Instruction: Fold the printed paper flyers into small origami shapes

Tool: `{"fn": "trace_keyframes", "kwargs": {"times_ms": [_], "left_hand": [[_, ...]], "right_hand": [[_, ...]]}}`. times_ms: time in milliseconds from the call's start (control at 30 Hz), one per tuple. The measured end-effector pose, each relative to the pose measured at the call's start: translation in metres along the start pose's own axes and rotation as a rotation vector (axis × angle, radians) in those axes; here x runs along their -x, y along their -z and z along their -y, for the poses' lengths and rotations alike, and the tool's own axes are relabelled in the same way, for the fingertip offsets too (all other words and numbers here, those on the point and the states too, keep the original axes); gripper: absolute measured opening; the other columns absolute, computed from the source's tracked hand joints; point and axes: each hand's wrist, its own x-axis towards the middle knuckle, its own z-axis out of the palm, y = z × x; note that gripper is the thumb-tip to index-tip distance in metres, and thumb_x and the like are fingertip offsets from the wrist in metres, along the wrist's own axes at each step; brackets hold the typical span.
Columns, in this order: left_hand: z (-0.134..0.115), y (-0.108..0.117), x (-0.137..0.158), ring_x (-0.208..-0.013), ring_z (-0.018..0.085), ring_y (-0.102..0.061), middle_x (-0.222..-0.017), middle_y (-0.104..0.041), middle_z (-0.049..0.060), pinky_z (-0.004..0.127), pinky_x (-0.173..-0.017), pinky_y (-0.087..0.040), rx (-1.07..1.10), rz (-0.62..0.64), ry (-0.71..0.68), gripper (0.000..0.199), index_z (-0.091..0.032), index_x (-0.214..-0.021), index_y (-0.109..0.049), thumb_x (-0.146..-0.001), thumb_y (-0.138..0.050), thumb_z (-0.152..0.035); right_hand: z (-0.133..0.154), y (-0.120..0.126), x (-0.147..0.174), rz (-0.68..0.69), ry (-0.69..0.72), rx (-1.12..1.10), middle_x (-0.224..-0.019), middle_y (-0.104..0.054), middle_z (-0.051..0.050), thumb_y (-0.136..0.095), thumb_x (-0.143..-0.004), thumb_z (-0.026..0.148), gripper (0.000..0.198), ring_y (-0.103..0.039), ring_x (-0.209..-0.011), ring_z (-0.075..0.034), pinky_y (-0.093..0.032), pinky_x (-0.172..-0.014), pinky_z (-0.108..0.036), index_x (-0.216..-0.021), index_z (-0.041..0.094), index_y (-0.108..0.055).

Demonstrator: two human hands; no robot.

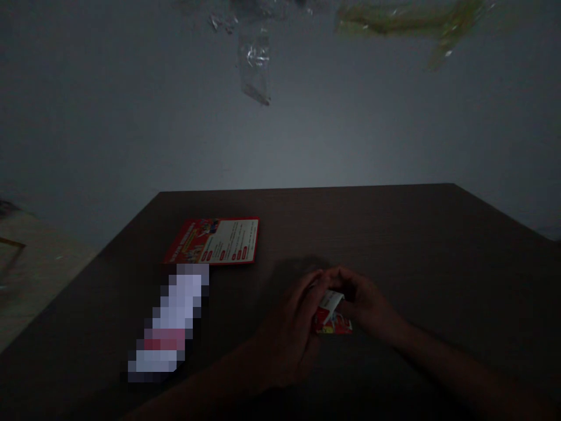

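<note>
Left hand (293,327) and right hand (372,304) grip a small red-and-white printed paper (335,323) from either side, apparently steadying it, over a dark wood-grain table (350,228); a red-bordered leaflet (225,241) lies flat farther left, seemingly out of their way.

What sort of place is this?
Probably a dim, makeshift indoor work corner, though home or workshop I can't tell: a dark tabletop before a plain wall, with yellowish, tape-like material apparently stuck to it.
</note>
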Motion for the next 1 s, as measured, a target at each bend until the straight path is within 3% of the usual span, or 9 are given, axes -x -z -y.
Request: {"fn": "trace_keyframes", "kwargs": {"times_ms": [333,733,867,933,1000], "left_hand": [[0.004,0.003,0.000,-0.130,0.028,-0.033,-0.147,-0.025,0.007,0.049,-0.108,-0.033,0.079,-0.033,0.033,0.090,-0.027,-0.145,-0.016,-0.065,-0.043,0.003],[0.010,0.000,-0.002,-0.127,0.029,-0.035,-0.141,-0.032,0.012,0.047,-0.106,-0.034,-0.061,-0.015,0.054,0.079,-0.020,-0.141,-0.024,-0.068,-0.048,-0.004],[0.005,0.001,-0.004,-0.124,0.029,-0.040,-0.138,-0.038,0.012,0.047,-0.103,-0.036,-0.057,0.013,0.052,0.073,-0.022,-0.142,-0.023,-0.079,-0.058,-0.023],[0.004,0.000,-0.005,-0.124,0.032,-0.039,-0.138,-0.039,0.013,0.050,-0.102,-0.035,-0.054,0.014,0.047,0.081,-0.023,-0.143,-0.021,-0.076,-0.066,-0.038],[0.004,-0.001,-0.004,-0.125,0.034,-0.038,-0.140,-0.038,0.013,0.052,-0.102,-0.034,-0.064,0.006,0.036,0.091,-0.024,-0.144,-0.019,-0.071,-0.071,-0.042]], "right_hand": [[-0.007,0.012,-0.001,-0.056,-0.122,-0.003,-0.092,-0.066,-0.002,-0.075,-0.064,0.016,0.032,-0.065,-0.077,-0.014,-0.053,-0.070,-0.029,-0.091,0.019,-0.057],[-0.010,0.014,0.001,-0.117,-0.223,-0.040,-0.089,-0.065,0.000,-0.078,-0.061,0.018,0.036,-0.064,-0.072,-0.014,-0.054,-0.063,-0.028,-0.091,0.019,-0.058],[-0.013,0.013,0.001,-0.084,-0.206,-0.094,-0.089,-0.065,0.000,-0.076,-0.061,0.012,0.036,-0.063,-0.070,-0.012,-0.052,-0.061,-0.026,-0.093,0.019,-0.059],[-0.013,0.012,0.001,-0.070,-0.199,-0.120,-0.088,-0.065,0.000,-0.076,-0.059,0.010,0.038,-0.063,-0.071,-0.013,-0.052,-0.060,-0.025,-0.091,0.020,-0.059],[-0.012,0.011,0.000,-0.068,-0.200,-0.154,-0.087,-0.065,0.001,-0.076,-0.057,0.009,0.039,-0.063,-0.072,-0.013,-0.052,-0.061,-0.026,-0.090,0.021,-0.059]]}}
